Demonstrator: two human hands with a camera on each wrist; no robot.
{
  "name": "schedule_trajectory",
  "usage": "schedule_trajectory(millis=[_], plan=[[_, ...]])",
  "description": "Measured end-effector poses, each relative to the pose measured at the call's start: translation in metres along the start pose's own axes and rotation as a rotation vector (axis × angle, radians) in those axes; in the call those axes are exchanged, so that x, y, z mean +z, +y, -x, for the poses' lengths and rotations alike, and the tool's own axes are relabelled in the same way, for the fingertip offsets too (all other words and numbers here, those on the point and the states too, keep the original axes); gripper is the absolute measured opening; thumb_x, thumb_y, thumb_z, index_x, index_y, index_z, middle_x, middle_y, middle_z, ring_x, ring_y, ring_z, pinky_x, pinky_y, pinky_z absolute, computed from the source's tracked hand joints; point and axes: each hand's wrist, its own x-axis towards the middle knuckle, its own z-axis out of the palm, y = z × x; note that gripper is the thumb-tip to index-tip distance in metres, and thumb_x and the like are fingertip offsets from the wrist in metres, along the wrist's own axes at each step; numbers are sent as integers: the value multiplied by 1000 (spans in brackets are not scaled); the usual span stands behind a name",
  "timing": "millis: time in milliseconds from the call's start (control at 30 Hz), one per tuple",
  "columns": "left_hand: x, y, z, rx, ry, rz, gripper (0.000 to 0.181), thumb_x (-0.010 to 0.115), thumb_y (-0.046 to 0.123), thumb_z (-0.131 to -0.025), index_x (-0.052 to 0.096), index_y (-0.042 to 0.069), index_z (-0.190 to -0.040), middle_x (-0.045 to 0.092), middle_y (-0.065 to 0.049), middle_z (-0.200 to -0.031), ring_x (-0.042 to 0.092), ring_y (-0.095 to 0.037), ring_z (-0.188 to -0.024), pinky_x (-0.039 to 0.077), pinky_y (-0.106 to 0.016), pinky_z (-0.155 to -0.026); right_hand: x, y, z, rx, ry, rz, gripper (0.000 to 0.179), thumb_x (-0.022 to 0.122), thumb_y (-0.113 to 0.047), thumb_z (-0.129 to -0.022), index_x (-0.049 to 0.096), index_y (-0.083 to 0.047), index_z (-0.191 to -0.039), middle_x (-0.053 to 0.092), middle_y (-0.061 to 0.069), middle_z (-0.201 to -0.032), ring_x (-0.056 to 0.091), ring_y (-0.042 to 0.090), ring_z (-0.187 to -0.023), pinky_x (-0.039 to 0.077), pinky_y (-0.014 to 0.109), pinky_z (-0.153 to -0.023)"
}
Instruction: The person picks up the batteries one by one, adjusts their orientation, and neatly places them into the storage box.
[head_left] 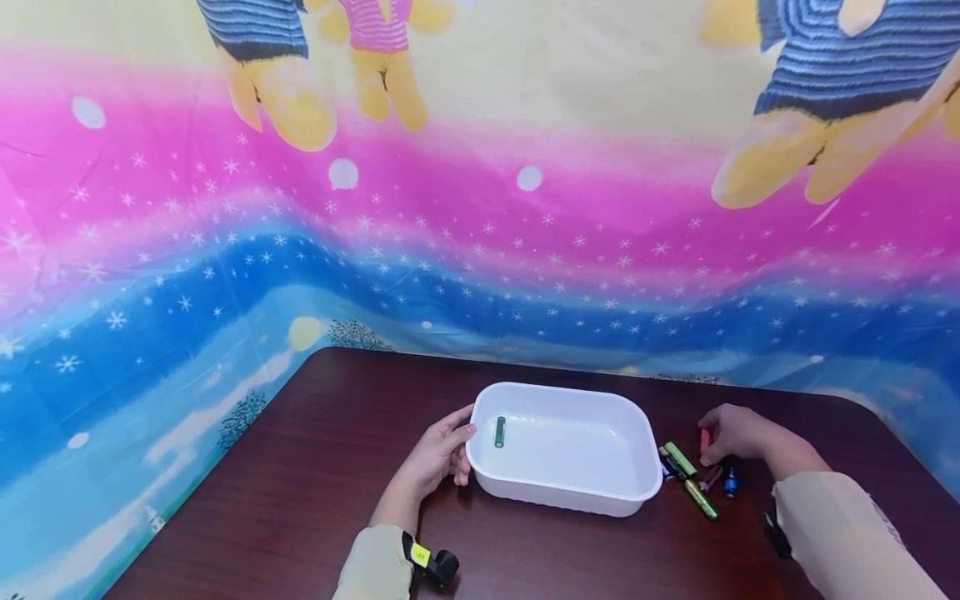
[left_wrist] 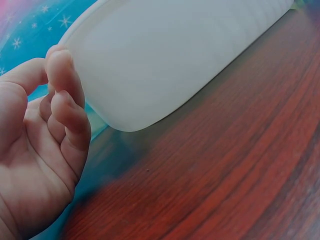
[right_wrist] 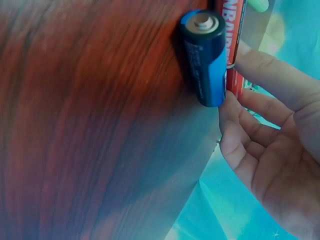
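A white plastic tray (head_left: 562, 493) stands on the table with one green battery (head_left: 499, 432) lying at its left end. My left hand (head_left: 438, 454) grips the tray's left rim, thumb over the edge and the other fingers along the outer wall. To the right of the tray, my right hand (head_left: 738, 433) pinches a red battery (head_left: 706, 439) between thumb and fingers. Close by lie a blue-and-black battery (right_wrist: 205, 60), a light green battery (head_left: 681, 459), a yellow-green battery (head_left: 702, 500) and a dark reddish battery (head_left: 711, 478). The tray's wall partly hides another battery.
The dark red-brown wooden table (head_left: 300, 508) has rounded far corners. Behind it hangs a colourful cloth (head_left: 450, 217) with printed snowflakes and bears. A strapped camera (head_left: 435, 564) sits on the left wrist.
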Motion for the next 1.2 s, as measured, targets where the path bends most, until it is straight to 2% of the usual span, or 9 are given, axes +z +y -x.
schedule_trajectory(millis=[233, 500, 567, 733, 900, 1067, 1200], plan=[[0, 3, 0, -6, -12, -24, 53, 44, 17, -98, 24, 5, -146, 53, -2, -52, 53, -12, -40, 49, -26, -42, 2, -5, -2, 22, 9, -20, 61, 81, -13, -65, 54, 18, -110, 55, 3, -70, 52, 16, -62, 45, 31, -57], [2, 1, 0, 7, 14, -18, 57, 51, 22, -95, 28, 9, -145, 53, -1, -51, 51, -10, -38, 47, -25, -40, -2, -10, -4, 19, 31, -101, 62, 79, -2, -61, 53, 17, -114, 58, 9, -80, 53, 21, -70, 49, 34, -59], [1, 0, -1, 11, 17, -19, 58, 52, 23, -94, 29, 10, -145, 53, -1, -51, 51, -10, -38, 47, -24, -40, -3, -10, -5, 21, 42, -140, 63, 78, 0, -61, 53, 17, -116, 58, 12, -86, 54, 22, -73, 50, 34, -60], [1, -1, 0, 6, 18, -20, 58, 53, 24, -94, 29, 9, -145, 53, -1, -51, 51, -11, -38, 47, -24, -40, -6, -11, -3, 46, 92, -332, 67, 72, 7, -62, 47, 17, -123, 58, 20, -96, 54, 24, -76, 53, 36, -62], [1, 0, 1, 12, 10, -21, 57, 50, 23, -96, 27, 9, -146, 53, -1, -51, 51, -11, -38, 47, -25, -40, -11, -19, -2, 37, 100, -481, 68, 70, 6, -69, 41, 16, -130, 53, 29, -108, 56, 25, -84, 54, 42, -72], [0, -1, 0, 19, 4, -21, 57, 49, 23, -96, 25, 8, -146, 52, -1, -51, 51, -10, -38, 47, -25, -39, -17, -33, -3, 33, 85, -543, 69, 71, 3, -72, 38, 14, -133, 49, 30, -116, 58, 26, -89, 52, 45, -79], [0, -1, 0, 12, 10, -19, 57, 51, 23, -95, 28, 9, -145, 53, -1, -50, 51, -10, -38, 47, -24, -40, -22, -44, -3, 15, 85, -560, 70, 72, 2, -72, 39, 15, -132, 50, 30, -114, 59, 24, -88, 52, 45, -80]])
